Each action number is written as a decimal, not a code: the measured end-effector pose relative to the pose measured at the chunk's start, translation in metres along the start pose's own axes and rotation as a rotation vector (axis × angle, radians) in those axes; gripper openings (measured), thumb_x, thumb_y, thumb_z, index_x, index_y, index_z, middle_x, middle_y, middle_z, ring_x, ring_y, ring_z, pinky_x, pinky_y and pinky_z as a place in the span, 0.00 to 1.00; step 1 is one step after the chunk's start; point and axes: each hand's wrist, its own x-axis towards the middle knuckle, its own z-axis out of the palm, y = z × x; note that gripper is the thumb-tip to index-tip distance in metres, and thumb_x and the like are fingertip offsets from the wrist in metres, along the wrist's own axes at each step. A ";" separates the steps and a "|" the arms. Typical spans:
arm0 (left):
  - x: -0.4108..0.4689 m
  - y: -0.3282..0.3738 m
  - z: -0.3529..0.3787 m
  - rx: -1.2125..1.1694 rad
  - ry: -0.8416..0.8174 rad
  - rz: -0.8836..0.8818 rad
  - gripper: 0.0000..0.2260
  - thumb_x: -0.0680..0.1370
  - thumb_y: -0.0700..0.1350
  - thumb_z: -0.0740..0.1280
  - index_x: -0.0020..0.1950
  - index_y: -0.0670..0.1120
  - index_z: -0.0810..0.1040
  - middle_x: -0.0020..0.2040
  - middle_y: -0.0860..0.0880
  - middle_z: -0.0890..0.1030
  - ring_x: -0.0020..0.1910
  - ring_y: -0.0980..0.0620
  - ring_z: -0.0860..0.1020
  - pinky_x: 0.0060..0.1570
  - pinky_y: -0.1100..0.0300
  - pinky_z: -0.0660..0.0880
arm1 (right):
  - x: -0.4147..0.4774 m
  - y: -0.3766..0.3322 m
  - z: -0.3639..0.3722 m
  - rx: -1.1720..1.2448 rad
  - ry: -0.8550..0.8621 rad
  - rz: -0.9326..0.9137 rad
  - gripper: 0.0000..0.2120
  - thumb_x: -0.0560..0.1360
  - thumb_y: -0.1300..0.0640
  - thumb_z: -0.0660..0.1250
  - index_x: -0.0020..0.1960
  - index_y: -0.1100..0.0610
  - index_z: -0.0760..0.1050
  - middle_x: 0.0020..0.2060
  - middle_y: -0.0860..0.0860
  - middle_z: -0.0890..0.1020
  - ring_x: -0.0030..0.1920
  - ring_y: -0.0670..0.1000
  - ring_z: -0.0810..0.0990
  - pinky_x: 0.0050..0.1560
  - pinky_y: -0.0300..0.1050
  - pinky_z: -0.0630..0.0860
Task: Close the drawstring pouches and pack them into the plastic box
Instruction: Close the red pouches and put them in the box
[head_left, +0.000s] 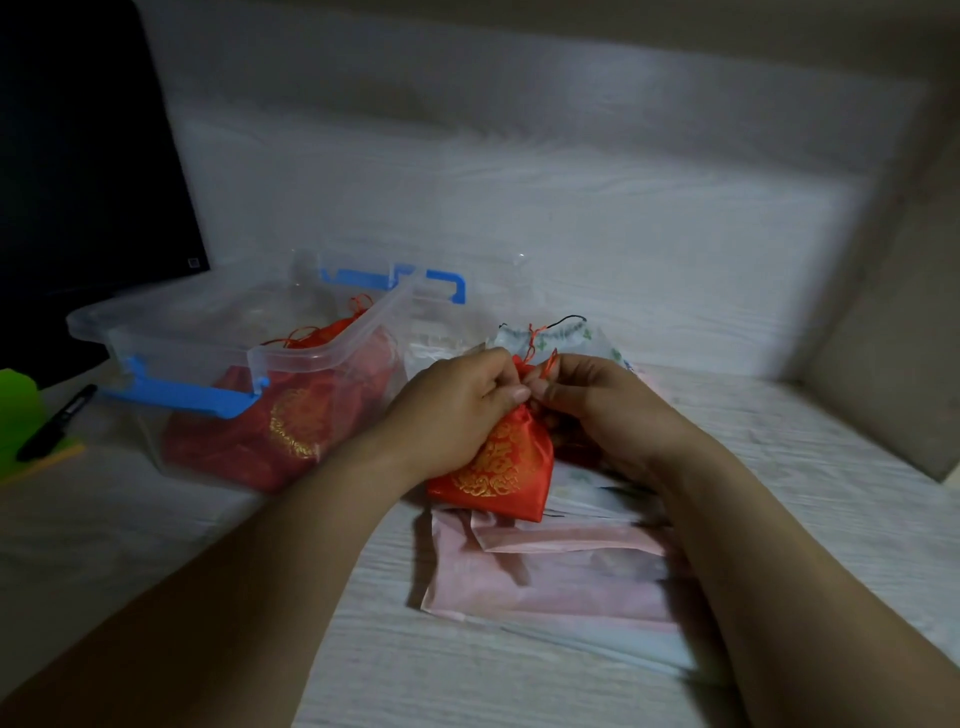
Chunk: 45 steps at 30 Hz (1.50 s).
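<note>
Lighting: dim, cool; brightest patch on the white wall (597, 197); corners fall into heavy shadow; soft focus throughout; wide-angle bowing at edges.

Black marker (56, 422), dark monitor (78, 156)

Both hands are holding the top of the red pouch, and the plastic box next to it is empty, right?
Not quite. In the head view the left hand and right hand do pinch the top of the red pouch, but the plastic box is not empty: other red pouches already lie inside it.
</note>
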 end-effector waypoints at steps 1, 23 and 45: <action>0.000 -0.002 0.001 0.017 0.025 0.001 0.08 0.81 0.50 0.69 0.43 0.55 0.76 0.35 0.58 0.77 0.37 0.61 0.75 0.41 0.55 0.71 | 0.000 0.001 0.001 -0.011 -0.015 -0.008 0.05 0.82 0.62 0.65 0.47 0.58 0.77 0.35 0.56 0.76 0.34 0.51 0.73 0.38 0.44 0.72; 0.004 -0.001 0.011 -0.151 0.009 -0.133 0.09 0.81 0.44 0.70 0.41 0.51 0.82 0.29 0.61 0.78 0.29 0.66 0.73 0.34 0.69 0.66 | 0.006 0.008 0.005 -0.049 0.122 -0.083 0.04 0.80 0.68 0.67 0.51 0.70 0.76 0.36 0.62 0.79 0.30 0.53 0.75 0.33 0.43 0.75; 0.003 -0.005 0.007 -0.284 -0.002 -0.157 0.08 0.77 0.40 0.73 0.39 0.50 0.84 0.29 0.56 0.77 0.28 0.61 0.72 0.33 0.65 0.68 | 0.002 0.000 0.007 -0.049 0.102 -0.143 0.04 0.79 0.72 0.67 0.47 0.68 0.73 0.40 0.63 0.79 0.35 0.53 0.73 0.33 0.43 0.70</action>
